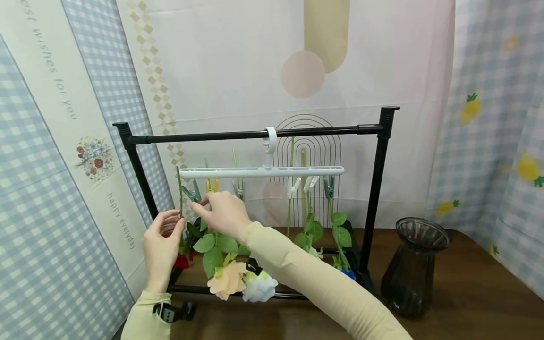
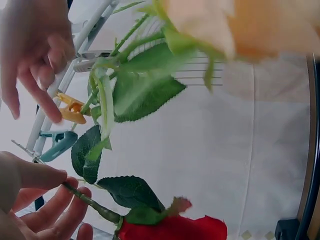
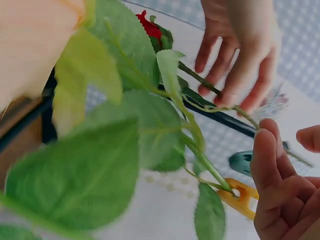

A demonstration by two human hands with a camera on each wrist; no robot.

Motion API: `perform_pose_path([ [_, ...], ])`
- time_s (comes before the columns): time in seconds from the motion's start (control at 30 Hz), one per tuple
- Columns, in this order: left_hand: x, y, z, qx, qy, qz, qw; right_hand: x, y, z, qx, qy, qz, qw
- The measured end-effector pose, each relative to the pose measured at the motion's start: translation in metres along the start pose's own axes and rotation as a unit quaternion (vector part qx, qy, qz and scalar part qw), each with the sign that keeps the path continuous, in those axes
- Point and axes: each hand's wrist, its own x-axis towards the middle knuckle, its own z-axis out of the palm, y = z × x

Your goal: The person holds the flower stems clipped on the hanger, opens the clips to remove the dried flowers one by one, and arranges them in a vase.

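Note:
My left hand (image 1: 161, 245) pinches the green stem (image 2: 92, 202) of a red rose (image 2: 172, 227), which hangs head down at the left end of the white hanger (image 1: 255, 173). The stem's tip rises beside the hanger's end, close to a teal clip (image 1: 192, 191). My right hand (image 1: 225, 212) is just right of that clip, its thumb and index finger apart with nothing between them. Beside it, a yellow clip (image 3: 239, 197) holds the stem of a peach rose (image 1: 228, 279). A pale white-blue rose (image 1: 260, 286) hangs next to the peach one.
The hanger hooks over a black rack (image 1: 250, 135). Toward its right end, white clips (image 1: 294, 187) and another teal clip (image 1: 329, 187) hold more stems, one with a blue flower (image 1: 348, 272). A dark glass vase (image 1: 410, 278) stands right of the rack on the brown table (image 1: 476, 293).

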Motion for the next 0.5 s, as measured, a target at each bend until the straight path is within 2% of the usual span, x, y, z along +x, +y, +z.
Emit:
perform_pose_path([
  [0.27, -0.01, 0.005, -0.005, 0.046, 0.017, 0.058, 0.9971, -0.036, 0.018, -0.015, -0.04, 0.04, -0.054, 0.997],
  [0.4, -0.02, 0.013, -0.004, 0.071, 0.026, 0.105, 0.9915, -0.06, 0.033, -0.018, -0.057, 0.063, -0.086, 0.993],
  [0.5, -0.026, 0.02, -0.003, 0.089, 0.036, 0.157, 0.9829, -0.076, 0.042, -0.02, -0.075, 0.091, -0.109, 0.987],
])
